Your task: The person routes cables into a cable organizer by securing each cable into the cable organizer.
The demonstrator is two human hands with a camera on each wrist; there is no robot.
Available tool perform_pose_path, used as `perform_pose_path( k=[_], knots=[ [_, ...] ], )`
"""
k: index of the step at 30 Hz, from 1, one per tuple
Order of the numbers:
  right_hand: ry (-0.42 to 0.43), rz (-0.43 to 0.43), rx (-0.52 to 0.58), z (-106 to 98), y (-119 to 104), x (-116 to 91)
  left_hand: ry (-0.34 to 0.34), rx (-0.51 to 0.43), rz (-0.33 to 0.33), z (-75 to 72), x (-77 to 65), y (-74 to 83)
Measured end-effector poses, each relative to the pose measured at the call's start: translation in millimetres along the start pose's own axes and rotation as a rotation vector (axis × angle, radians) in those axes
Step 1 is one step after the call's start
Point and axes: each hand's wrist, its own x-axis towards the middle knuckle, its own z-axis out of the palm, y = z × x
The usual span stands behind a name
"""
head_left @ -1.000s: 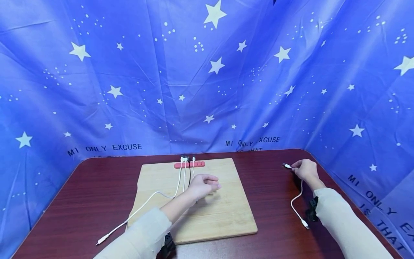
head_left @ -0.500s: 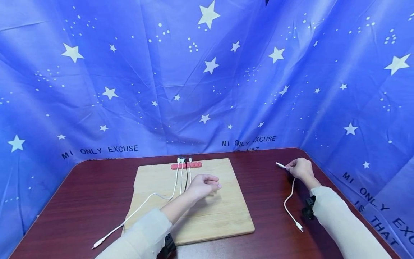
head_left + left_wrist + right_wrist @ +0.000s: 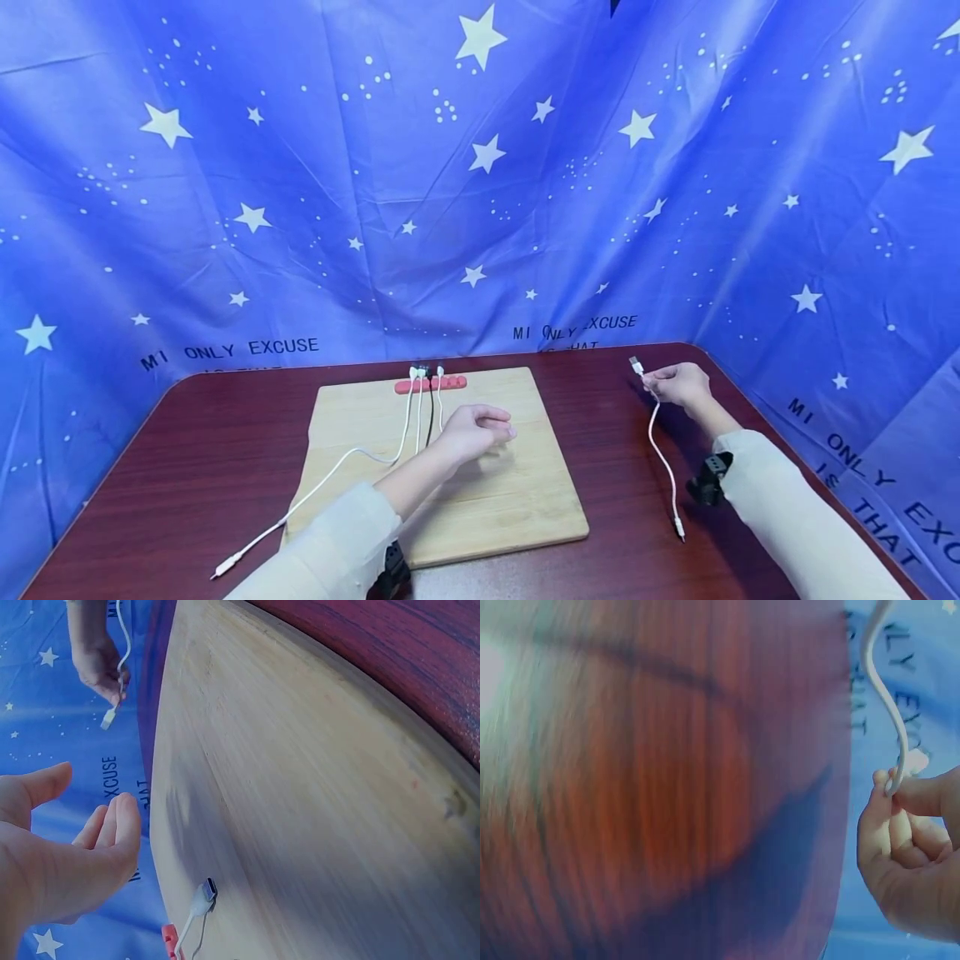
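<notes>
In the head view my right hand (image 3: 678, 387) pinches a short white USB cable (image 3: 660, 450) just below its USB plug, which points up and away. The rest of that cable hangs down to a second connector. The right wrist view shows the same cable (image 3: 889, 697) between thumb and fingertips. Over the wooden board (image 3: 525, 483) hovers my left hand (image 3: 472, 435), fingers loosely bent, thumb apart, nothing held. At the board's far edge sits a red cable holder (image 3: 450, 382) with several white cables and a black cable (image 3: 431, 417) in it.
One long white cable (image 3: 330, 467) runs from the holder across the board to the dark red table (image 3: 187, 467), ending at the front left. A USB plug (image 3: 204, 896) lies on the board below the left hand. A blue starry curtain (image 3: 375, 167) stands behind the table.
My right hand has moved left with the white cable and turned its USB plug upward. The head view has shifted slightly. My left hand stays over the board.
</notes>
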Motion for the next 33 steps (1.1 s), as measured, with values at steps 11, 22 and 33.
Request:
perform_pose_path(
  k=[11,22,33],
  knots=[
    [-0.213,0.206,0.459,13,-40,-10,-0.049,-0.087,-0.011,18.0,2.8,-3.4],
    [-0.184,0.22,0.48,30,-58,-7,-0.173,-0.301,-0.059,61.8,7.1,-1.2],
    [-0.2,0.226,0.521,37,-66,-5,-0.26,-0.423,-0.137,103.5,11.3,3.7]
  ],
)
